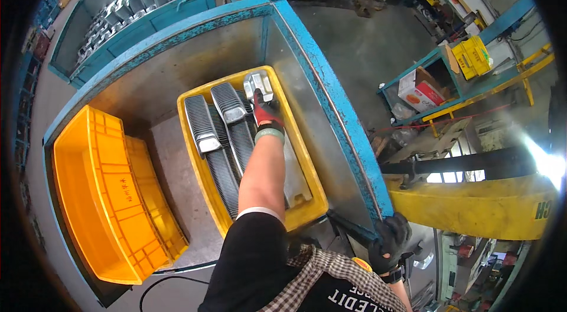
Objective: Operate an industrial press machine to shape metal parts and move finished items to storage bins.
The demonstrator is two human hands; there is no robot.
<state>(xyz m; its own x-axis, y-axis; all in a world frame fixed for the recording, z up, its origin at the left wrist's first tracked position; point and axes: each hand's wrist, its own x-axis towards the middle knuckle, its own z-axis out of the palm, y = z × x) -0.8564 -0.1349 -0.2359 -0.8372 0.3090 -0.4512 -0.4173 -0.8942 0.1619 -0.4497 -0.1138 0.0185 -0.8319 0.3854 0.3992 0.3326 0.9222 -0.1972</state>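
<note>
My left hand (267,115), in a red and black glove, reaches into a yellow plastic crate (319,193). Its fingers close on the near edge of a shiny silver metal pan (257,83) at the crate's far right corner; part of the grip is hidden. Beside it, several long stacks of nested metal pans (221,179) fill the left and middle of the crate, some lying on top of others. Off to the right, my right hand (393,236), in a dark glove, is curled over the corner of the blue metal bin (348,129) around the crate.
Orange plastic crates (127,194) stand tilted at the bin's left side. Behind is another blue bin (127,34) full of silver parts. A yellow beam (472,206) runs along the right, near a bench with a cardboard box (420,90) and a small yellow crate (471,57).
</note>
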